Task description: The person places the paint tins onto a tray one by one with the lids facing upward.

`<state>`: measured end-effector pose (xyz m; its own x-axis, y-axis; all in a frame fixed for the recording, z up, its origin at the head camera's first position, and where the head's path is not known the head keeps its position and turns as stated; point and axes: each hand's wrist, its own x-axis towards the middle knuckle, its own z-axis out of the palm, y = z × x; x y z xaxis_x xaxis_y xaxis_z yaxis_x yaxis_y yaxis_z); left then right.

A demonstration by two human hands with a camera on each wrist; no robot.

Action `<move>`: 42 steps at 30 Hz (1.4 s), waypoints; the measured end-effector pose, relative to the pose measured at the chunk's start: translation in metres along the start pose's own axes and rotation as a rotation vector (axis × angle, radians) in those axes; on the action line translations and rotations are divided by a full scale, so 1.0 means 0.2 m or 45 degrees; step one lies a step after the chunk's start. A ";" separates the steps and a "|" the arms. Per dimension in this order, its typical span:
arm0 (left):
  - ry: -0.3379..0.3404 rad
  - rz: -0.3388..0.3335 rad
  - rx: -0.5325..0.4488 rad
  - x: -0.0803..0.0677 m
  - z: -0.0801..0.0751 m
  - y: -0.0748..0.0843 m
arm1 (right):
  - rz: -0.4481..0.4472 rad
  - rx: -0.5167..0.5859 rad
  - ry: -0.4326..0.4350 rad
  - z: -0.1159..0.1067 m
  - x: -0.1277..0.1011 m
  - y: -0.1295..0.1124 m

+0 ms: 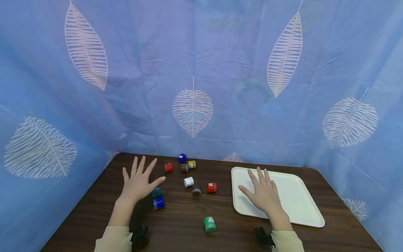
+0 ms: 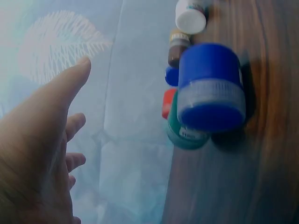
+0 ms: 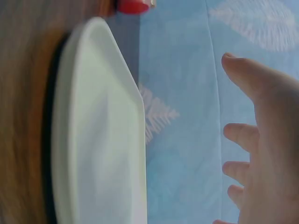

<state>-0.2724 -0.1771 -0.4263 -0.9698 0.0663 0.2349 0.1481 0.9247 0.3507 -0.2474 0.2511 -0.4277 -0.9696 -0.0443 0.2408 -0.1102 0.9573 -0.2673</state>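
A dark wooden table (image 1: 189, 224) was recorded in the lower half of the frame, enclosed by blue cloth (image 1: 201, 70) printed with pale leaves.

Nearest the lower edge, a green jar (image 1: 209, 224) was seen lying on its side at lower centre. The left hand (image 1: 138, 182) was held at centre left with fingers spread and straight, gripping nothing. Just right of its thumb a blue jar (image 1: 158, 203) and a dark teal jar (image 1: 156, 193) were noted lying close together; in the left wrist view the blue jar (image 2: 211, 88) overlapped the teal one (image 2: 184, 133).

The right hand (image 1: 263, 194) was spread flat over the left part of a white tray (image 1: 299, 199) at lower right, fingers straight, nothing held. Contact with the tray could not be told.

At mid-table a white jar (image 1: 188, 182), a grey-brown jar (image 1: 196, 191) and a red jar (image 1: 211, 187) were scattered. Farthest back, near the cloth, another red jar (image 1: 168, 167), a brown jar (image 1: 184, 168), a yellow jar (image 1: 192, 164) and a second blue jar (image 1: 181, 158) were clustered.
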 end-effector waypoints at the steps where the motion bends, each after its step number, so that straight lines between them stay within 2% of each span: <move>1: 0.007 0.008 0.008 0.00 0.00 0.01 | 0.007 0.000 0.004 -0.01 0.00 0.02; 8: 0.065 0.122 0.021 -0.02 0.03 0.11 | 0.079 0.030 0.009 -0.07 0.01 0.14; 13: 0.051 0.209 0.025 -0.05 0.06 0.22 | 0.156 0.047 -0.021 -0.08 -0.01 0.28; 19: -0.017 0.351 0.067 -0.08 0.09 0.37 | 0.239 0.053 -0.022 -0.08 -0.05 0.46; 23: -0.055 0.463 0.046 -0.11 0.12 0.46 | 0.294 0.058 -0.038 -0.09 -0.09 0.57; 30: -0.120 0.660 0.065 -0.15 0.19 0.58 | 0.288 0.078 -0.009 -0.09 -0.15 0.75; 37: -0.204 0.799 0.057 -0.19 0.27 0.64 | 0.313 0.117 -0.163 -0.09 -0.21 0.89; 42: -0.328 0.878 0.066 -0.23 0.30 0.64 | 0.287 0.098 -0.222 -0.11 -0.23 0.94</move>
<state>-0.2209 -0.0392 -0.4471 -0.6752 0.7192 0.1637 0.7376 0.6571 0.1555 -0.2185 0.4386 -0.4691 -0.9937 0.1124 0.0054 0.1025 0.9244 -0.3674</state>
